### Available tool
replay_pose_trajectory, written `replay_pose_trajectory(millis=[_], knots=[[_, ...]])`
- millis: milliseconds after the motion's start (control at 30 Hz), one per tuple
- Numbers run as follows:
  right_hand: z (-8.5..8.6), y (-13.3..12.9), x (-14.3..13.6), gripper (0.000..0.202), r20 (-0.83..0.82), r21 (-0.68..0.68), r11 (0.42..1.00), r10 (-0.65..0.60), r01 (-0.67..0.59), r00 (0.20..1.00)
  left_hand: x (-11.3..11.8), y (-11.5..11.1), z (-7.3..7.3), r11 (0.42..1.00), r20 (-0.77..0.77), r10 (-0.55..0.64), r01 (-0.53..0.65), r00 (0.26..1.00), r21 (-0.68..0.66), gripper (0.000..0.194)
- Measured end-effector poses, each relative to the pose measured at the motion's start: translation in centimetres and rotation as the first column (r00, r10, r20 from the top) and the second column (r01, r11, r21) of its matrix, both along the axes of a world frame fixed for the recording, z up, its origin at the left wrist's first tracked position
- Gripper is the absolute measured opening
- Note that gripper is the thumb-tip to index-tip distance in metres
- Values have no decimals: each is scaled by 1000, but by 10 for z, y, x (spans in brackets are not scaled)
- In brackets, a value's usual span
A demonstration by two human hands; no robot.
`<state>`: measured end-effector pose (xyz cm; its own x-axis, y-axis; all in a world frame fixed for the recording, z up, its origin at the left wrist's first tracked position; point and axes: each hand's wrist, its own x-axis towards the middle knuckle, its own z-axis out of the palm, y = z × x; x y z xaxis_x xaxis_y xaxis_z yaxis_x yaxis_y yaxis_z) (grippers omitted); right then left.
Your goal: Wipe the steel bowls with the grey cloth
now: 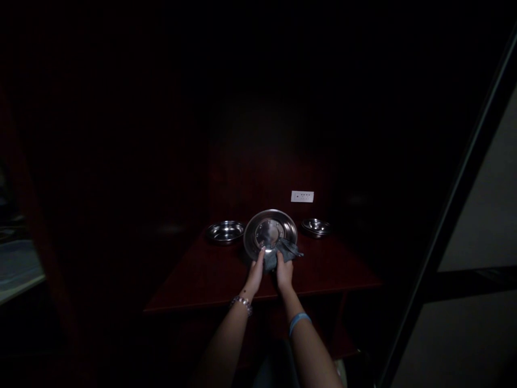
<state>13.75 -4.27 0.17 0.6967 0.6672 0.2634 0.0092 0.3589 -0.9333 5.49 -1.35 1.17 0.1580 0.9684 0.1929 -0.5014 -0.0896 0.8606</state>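
Observation:
A round steel plate (270,226) is held up, tilted with its inner face toward me, above the front of a dark red shelf. My left hand (255,272) grips its lower rim, thumb on the inner face and fingers hidden behind. Bunched against the lower right of the plate is a grey cloth (287,249). My right hand (284,269) is closed on this cloth, thumb in front; whether it also grips the rim I cannot tell.
On the dark red shelf (194,280) a steel dish (226,231) lies at the left and a small stack of steel dishes (316,227) at the right. A white socket panel (302,196) is on the back wall. Dark side walls flank the shelf.

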Motion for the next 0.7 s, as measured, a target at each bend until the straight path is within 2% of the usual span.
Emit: replay_pose_trajectory(millis=[133, 267, 500, 700], knots=[[-2, 3, 2, 37, 22, 11, 1000, -29, 29, 999, 4, 5, -7, 996, -113, -45, 53, 993, 73, 34], [-4, 5, 3, 37, 56, 13, 998, -63, 62, 996, 9, 13, -14, 993, -149, -28, 45, 988, 107, 32], [-4, 6, 1, 38, 71, 21, 999, -36, 35, 997, 10, 22, -20, 998, -127, 43, -38, 991, 42, 28], [-1, 2, 0, 37, 96, 28, 999, -29, 27, 995, 8, 19, -16, 999, -100, 41, -41, 994, -1, 23]])
